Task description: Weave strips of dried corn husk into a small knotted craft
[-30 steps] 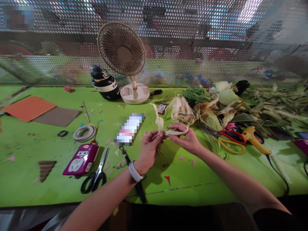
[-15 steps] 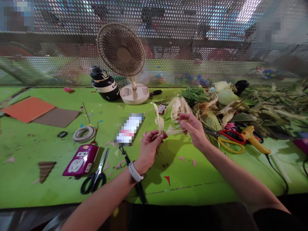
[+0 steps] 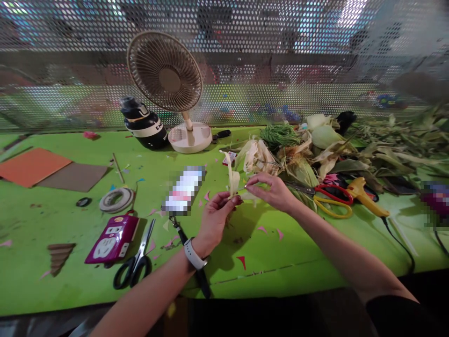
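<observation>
A pale strip of corn husk (image 3: 233, 180) stands up from my left hand (image 3: 214, 219), pinched between thumb and fingers, its upper end curling over. Beneath the grip hang thin dark strands, partly hidden. My right hand (image 3: 270, 191) is just to the right, fingers drawn together at another pale piece of the same husk, which runs low toward it; the exact contact is partly hidden. Behind the hands lies a bunch of dried corn husks (image 3: 259, 157). Red-and-yellow-handled scissors (image 3: 333, 199) rest beyond my right wrist.
Left of my hands are a phone (image 3: 184, 189), black scissors (image 3: 135, 267), a purple power strip (image 3: 114, 238) and a tape roll (image 3: 115, 199). A fan (image 3: 191, 138) and a bottle (image 3: 145, 128) stand behind. At right are a yellow glue gun (image 3: 368, 196) and more husks (image 3: 393, 145).
My right hand has come closer to my left, its fingers now nearer the upright husk strip. The left hand keeps its grip. The whole view has shifted slightly.
</observation>
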Demonstrator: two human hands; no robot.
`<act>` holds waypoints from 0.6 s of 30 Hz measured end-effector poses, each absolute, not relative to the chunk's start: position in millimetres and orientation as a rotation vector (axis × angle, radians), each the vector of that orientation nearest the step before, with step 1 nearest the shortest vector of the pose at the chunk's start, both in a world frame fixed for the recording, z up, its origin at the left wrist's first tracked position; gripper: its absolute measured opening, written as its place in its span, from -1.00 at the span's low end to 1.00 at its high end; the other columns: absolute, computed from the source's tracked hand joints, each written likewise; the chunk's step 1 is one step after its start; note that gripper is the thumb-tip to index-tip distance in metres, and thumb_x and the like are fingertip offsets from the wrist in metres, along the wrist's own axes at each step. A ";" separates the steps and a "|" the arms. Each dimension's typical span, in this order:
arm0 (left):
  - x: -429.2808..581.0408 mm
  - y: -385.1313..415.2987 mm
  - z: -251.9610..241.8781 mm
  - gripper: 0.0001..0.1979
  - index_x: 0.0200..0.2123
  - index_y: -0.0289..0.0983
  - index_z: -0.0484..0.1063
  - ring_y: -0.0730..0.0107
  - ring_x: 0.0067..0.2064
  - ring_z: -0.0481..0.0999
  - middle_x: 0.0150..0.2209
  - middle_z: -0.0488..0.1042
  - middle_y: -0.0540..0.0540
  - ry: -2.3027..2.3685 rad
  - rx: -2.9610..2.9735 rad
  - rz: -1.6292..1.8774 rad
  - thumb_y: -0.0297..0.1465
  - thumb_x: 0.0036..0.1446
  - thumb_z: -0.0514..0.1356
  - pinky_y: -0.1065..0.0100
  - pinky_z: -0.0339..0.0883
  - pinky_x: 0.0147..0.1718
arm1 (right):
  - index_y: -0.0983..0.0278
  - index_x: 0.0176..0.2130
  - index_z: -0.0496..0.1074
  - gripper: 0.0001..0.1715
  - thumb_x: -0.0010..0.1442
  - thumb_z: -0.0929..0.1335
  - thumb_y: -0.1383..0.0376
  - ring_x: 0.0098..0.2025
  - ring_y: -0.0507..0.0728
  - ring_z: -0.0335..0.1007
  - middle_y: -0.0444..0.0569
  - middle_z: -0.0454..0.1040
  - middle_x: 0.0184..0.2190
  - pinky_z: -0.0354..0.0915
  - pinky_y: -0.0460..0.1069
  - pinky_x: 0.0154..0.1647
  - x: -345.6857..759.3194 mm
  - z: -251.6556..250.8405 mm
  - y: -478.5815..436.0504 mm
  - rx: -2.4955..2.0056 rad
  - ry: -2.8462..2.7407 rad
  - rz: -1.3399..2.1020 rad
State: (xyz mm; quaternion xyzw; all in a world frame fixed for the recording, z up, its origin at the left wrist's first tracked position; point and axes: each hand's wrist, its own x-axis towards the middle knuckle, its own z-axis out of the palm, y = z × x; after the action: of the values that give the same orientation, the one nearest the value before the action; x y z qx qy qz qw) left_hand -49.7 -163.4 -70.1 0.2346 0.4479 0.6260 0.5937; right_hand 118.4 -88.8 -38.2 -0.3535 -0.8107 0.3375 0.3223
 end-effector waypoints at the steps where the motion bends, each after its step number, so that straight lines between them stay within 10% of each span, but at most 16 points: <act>1: -50.7 -162.5 -70.6 -0.69 -0.35 -0.30 0.46 0.48 -0.38 0.58 -0.42 0.60 -0.02 1.031 0.535 1.466 -0.42 -0.23 0.43 0.51 0.37 -0.39 | 0.26 -0.29 0.50 -0.80 0.16 0.37 0.18 -0.19 0.11 0.41 -0.05 0.52 -0.28 0.27 0.04 -0.13 118.7 -36.1 -89.3 -0.909 -2.168 0.902; 18: -51.1 -162.3 -68.8 -0.70 -0.34 -0.28 0.47 0.52 -0.37 0.56 -0.39 0.60 -0.01 1.048 0.573 1.504 -0.44 -0.22 0.43 0.51 0.38 -0.34 | 0.31 -0.49 0.40 -0.55 0.23 0.24 0.05 -0.47 0.00 0.23 -0.13 0.32 -0.55 0.13 -0.09 -0.46 114.1 -39.1 -91.0 -0.990 -2.167 1.188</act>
State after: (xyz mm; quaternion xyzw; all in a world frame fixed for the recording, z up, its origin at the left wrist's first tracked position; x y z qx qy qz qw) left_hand -51.1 -162.3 -68.8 0.2447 0.4472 0.6415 0.5733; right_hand 114.1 -91.0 -39.1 -0.3612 -0.7907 0.4334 0.2375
